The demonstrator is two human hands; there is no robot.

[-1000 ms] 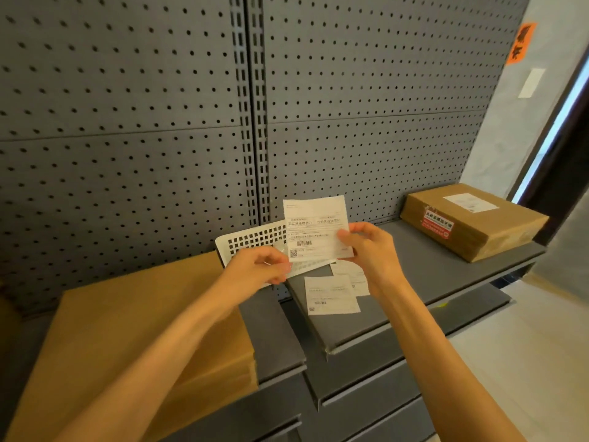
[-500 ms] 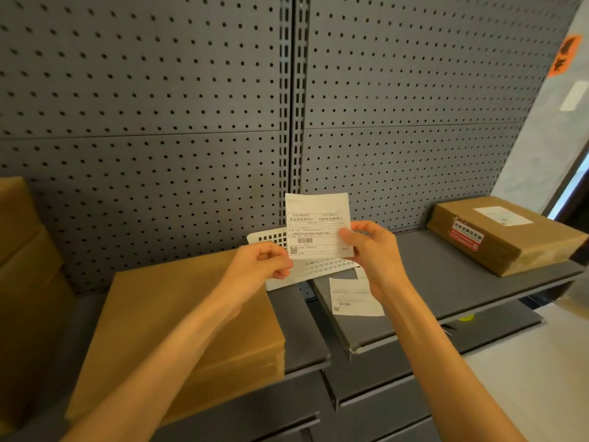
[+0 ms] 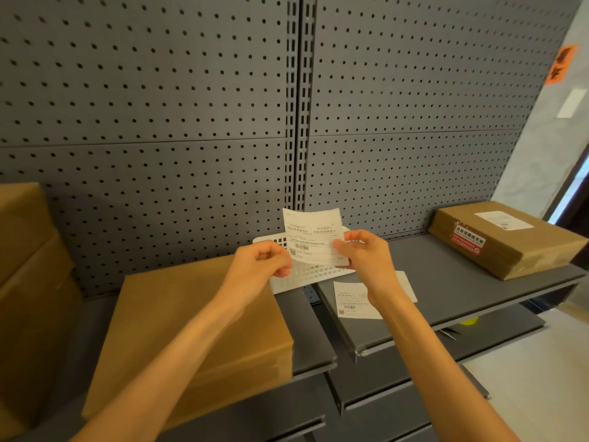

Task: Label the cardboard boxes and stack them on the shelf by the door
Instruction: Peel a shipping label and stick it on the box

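Here, left hand [image 3: 258, 266] and right hand [image 3: 363, 260] pinched on opposite lower edges of one label [image 3: 314, 237], held upright between them before the pegboard [image 3: 191, 122]. Behind the hands a white tray [image 3: 306, 275]; under the left forearm an unlabeled box [image 3: 178, 333] on the shelf [image 3: 446, 288]. Below the right wrist, spare labels [image 3: 352, 301]; well right, a labeled box [image 3: 506, 237].
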